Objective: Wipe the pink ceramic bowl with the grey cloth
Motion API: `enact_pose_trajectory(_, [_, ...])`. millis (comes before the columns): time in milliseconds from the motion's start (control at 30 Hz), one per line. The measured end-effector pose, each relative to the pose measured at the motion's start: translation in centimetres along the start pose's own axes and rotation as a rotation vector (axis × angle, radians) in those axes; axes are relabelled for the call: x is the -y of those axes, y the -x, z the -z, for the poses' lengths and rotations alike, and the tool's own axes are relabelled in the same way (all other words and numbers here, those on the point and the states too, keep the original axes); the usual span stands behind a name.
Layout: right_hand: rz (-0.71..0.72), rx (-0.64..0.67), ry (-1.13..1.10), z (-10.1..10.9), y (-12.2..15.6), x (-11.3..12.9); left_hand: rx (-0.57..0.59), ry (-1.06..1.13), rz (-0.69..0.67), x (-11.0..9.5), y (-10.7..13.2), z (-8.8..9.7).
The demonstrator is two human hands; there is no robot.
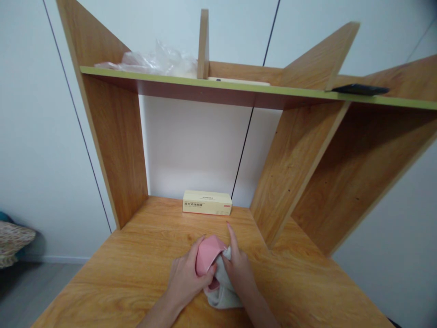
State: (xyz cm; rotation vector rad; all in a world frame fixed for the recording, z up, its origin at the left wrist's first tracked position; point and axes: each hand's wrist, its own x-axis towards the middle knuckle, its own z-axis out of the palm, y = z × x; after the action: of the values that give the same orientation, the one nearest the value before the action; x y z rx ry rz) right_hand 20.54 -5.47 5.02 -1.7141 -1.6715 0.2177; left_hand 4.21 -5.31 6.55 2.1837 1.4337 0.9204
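Nearest, on the wood-grain worktop [129,278]: grey cloth [223,298] bunched below and right of a pink faceted bowl [207,255], partly against its hollow side. Bowl held tilted between the hands, hollow turned right and toward the wearer; no clear long axis. Left hand [184,275] has it, fingers wrapped round the outer left side, thumb over the near rim. Right hand [240,269] lies just right of the rim, thumb and curled fingers gripping cloth, index finger stretched forward. So bowl sits directly leftward of the right fingers, cloth between; left hand nearer to it. Beyond, well apart: cream box [207,203], long axis across the view; front print looks like 滑刀式保鲜膜, red mark and small lines illegible. Farthest, above: shelf [239,93] carrying clear plastic [160,61] and a flat dark object [360,89], no lettering legible.
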Motion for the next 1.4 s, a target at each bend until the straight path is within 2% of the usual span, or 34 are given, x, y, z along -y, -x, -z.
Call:
enact_pose_trajectory(233, [-0.119, -0.131, -0.25, -1.1, -0.5, -1.1, -0.013, 0.103, 0.035, 0.2, 0.0, -0.6])
enact_pose_trajectory(367, [-0.084, -0.114, -0.348, -1.5, -0.7, -0.9, -0.031, 0.161, 0.072, -0.1, 0.2, -0.8])
enact_pose_trajectory(467, [-0.094, -0.065, -0.249, -1.1, -0.6, -0.4, -0.041, 0.12, 0.078, -0.2, 0.1, -0.6])
enact_pose_trajectory(567, [-0.107, -0.066, 0.033, -0.1, -0.4, -0.2, -0.011, 0.023, 0.076, -0.2, 0.1, -0.3])
enact_pose_trajectory(667, [0.043, -0.154, 0.211, 0.9, -0.2, -0.4, 0.006, -0.021, 0.069, -0.2, 0.1, -0.4])
enact_pose_trajectory(767, [0.226, -0.234, 0.206, 1.5, -0.1, -0.6, -0.012, -0.011, 0.047, -0.1, 0.1, -0.5])
enact_pose_trajectory(833, [0.251, -0.223, 0.177, 1.5, -0.2, -0.6, -0.015, 0.01, 0.034, 0.0, 0.1, -0.5])
enact_pose_trajectory(1033, [0.181, -0.057, 0.023, 0.7, -0.2, -0.3, -0.01, 0.018, 0.048, 0.1, 0.0, -0.3])
enact_pose_trajectory(1233, [-0.05, -0.08, -0.162, -0.1, -0.2, -0.6, -0.069, 0.167, 0.068, -0.1, -0.4, 0.4])
enact_pose_trajectory(1400, [-0.094, -0.128, -0.321, -0.8, -0.4, -0.4, -0.035, 0.25, 0.086, -0.2, -0.4, -0.3])
